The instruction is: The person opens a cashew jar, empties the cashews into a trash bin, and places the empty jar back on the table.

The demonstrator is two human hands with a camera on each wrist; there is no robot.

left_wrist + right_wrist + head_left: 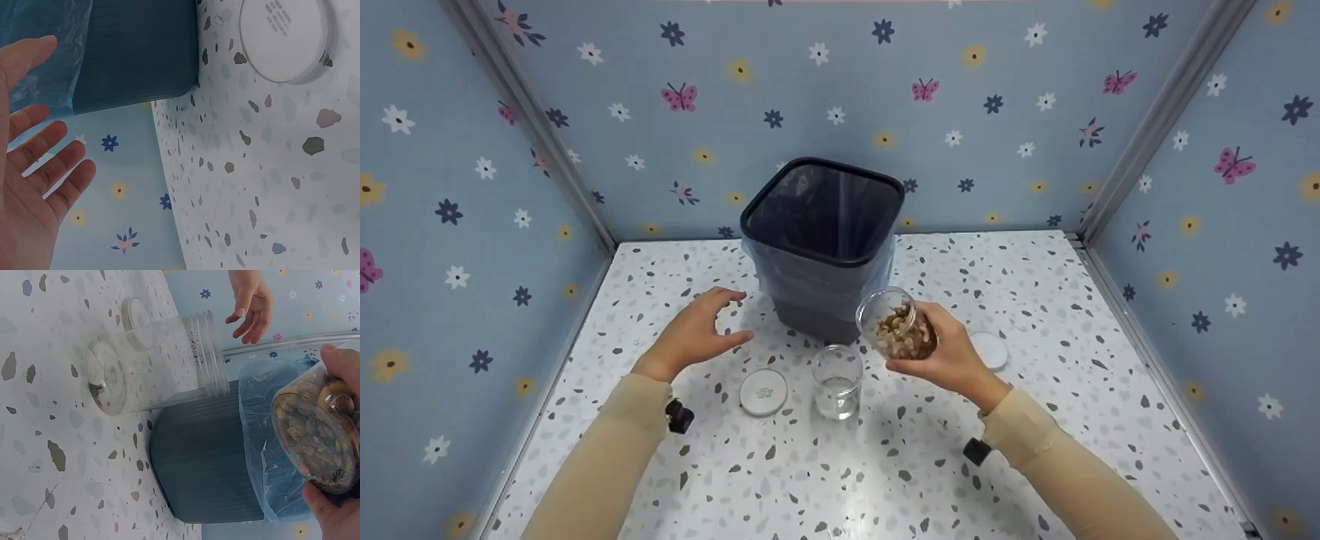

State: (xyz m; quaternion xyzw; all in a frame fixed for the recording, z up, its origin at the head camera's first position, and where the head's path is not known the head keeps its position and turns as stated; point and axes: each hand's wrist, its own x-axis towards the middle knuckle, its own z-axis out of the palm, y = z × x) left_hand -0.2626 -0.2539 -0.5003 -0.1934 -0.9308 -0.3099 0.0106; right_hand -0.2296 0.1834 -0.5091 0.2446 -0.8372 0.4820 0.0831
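Wallpaper point(450, 210) with flowers and butterflies fills the left side of my head feed, and I see it at the back and right too. Next along is a beige sleeve point(604, 450) with a black block point(679, 417) at the cuff, then the left hand point(694, 330), over the surface point(697, 465) and near the bin point(802, 300). Its fingers and thumb stand wide apart and hold nothing; the left wrist feed shows me those fingers spread. To its right a printed lid point(763, 392) lies flat. Behind that stands the bin, upright, a blue bag point(270, 472) hanging outside it. In front of the bin the clear jar point(838, 397) stands upright and uncapped, dark crumbs at its bottom. Further right I have the nut jar point(874, 330), off the surface near the bin's front, tilted with its open mouth to the left, what look like nuts point(904, 337) inside; whether it touches the bin I cannot tell. The right hand point(949, 349) grips it, fingers and thumb round its side. Just past that lies a white lid point(990, 350).
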